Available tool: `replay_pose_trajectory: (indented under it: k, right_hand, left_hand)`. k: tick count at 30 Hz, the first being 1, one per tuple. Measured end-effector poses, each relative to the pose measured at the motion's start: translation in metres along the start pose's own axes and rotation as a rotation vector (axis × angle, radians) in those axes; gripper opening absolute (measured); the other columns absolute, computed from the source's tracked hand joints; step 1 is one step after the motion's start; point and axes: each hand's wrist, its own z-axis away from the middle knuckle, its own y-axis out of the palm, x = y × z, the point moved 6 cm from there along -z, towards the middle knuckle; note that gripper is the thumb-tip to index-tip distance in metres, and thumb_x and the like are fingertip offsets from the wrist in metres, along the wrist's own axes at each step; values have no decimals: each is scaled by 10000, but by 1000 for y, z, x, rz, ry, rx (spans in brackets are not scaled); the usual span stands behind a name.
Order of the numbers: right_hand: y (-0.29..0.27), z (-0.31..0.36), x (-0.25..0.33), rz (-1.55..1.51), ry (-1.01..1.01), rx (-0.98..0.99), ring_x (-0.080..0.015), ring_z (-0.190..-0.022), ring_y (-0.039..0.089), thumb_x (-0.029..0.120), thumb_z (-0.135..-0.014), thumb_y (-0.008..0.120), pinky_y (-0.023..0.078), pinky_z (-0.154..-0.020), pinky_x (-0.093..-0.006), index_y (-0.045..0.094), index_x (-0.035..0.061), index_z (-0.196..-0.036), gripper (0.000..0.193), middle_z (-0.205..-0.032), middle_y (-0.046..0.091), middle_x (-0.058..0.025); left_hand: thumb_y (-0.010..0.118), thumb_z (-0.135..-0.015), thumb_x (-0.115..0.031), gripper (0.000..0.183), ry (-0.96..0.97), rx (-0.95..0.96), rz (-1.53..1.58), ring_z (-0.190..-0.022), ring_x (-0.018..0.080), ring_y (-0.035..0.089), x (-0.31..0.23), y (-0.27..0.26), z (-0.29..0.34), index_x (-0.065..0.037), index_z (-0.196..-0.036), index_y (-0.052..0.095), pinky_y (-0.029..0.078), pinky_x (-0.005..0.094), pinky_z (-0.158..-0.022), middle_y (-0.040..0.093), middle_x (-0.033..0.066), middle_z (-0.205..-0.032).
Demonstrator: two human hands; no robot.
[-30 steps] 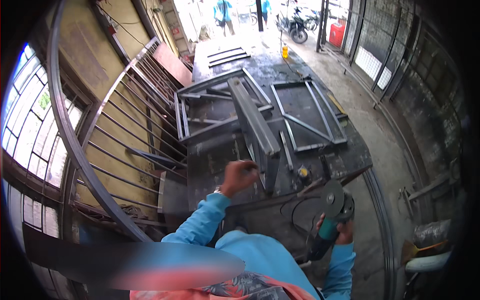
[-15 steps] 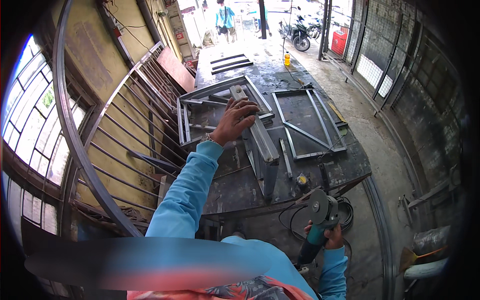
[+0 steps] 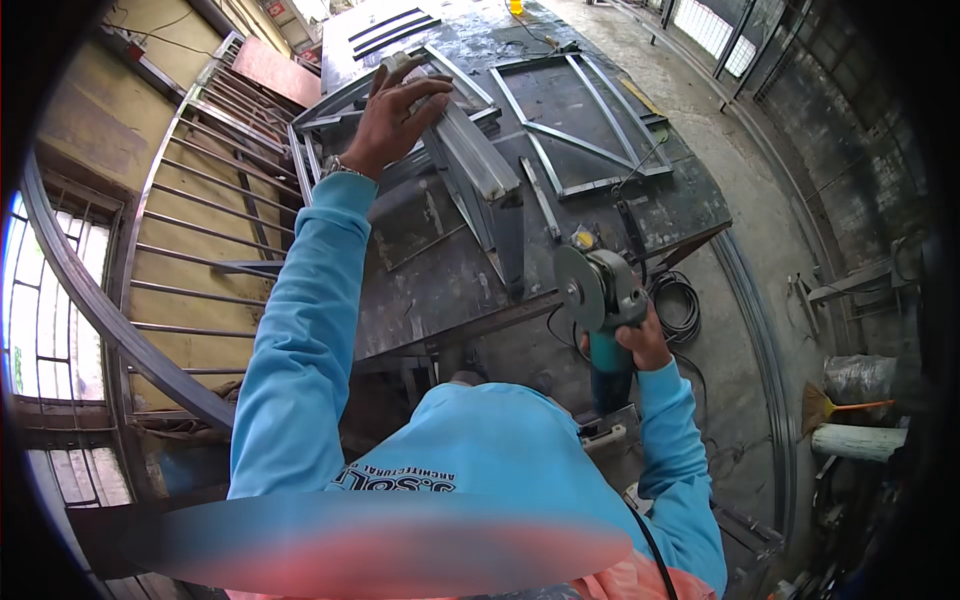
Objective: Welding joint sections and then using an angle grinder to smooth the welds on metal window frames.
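My left hand has its fingers spread over the far part of a grey metal bar; whether the palm touches it I cannot tell. The bar lies tilted across other steel pieces, its near end close to the front edge of the workbench. In my right hand is an angle grinder with a teal and dark body, held upright. Its disc stands to the right of the bar's near end, apart from it. I cannot tell if the disc is spinning.
A welded steel frame and a short metal strip lie right of the bar. A yellow tape measure sits behind the grinder. Coiled black cable is on the floor. Curved railing stands at left, a broom at right.
My right hand has brought the grinder up and nearer the bench edge. The fingers of my left hand have lifted and spread more above the bar. The view has tilted down.
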Motion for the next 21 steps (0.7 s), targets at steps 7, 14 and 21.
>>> replay_pose_trajectory:
  k: [7, 14, 21]
  right_hand:
    - [26, -44, 4, -29, -37, 109, -254, -779, 694, 295, -742, 848, 589, -698, -385, 325, 35, -1406, 884, -1020, 650, -143]
    - [27, -58, 12, 100, -136, 93, -230, -790, 698, 321, -738, 851, 597, -711, -363, 333, 34, -1405, 892, -1017, 656, -128]
    - [23, -58, 12, 113, -79, 91, -217, -801, 697, 327, -722, 860, 602, -708, -360, 346, 37, -1402, 900, -1027, 655, -122]
  left_hand:
    - [518, -986, -378, 327, 30, -23, 35, -1393, 299, 379, 5, 13, 3, -180, -1153, 717, 96, 484, -1208, 668, 25, -1254]
    - [494, -1001, -421, 346, 42, -41, -23, -1411, 233, 374, 0, 14, 4, -217, -1151, 730, 26, 493, -1217, 683, -24, -1228]
    - [494, -1001, -419, 338, 24, -64, -1, -1412, 227, 377, 6, 16, 7, -230, -1148, 733, 17, 504, -1214, 682, -32, -1232]
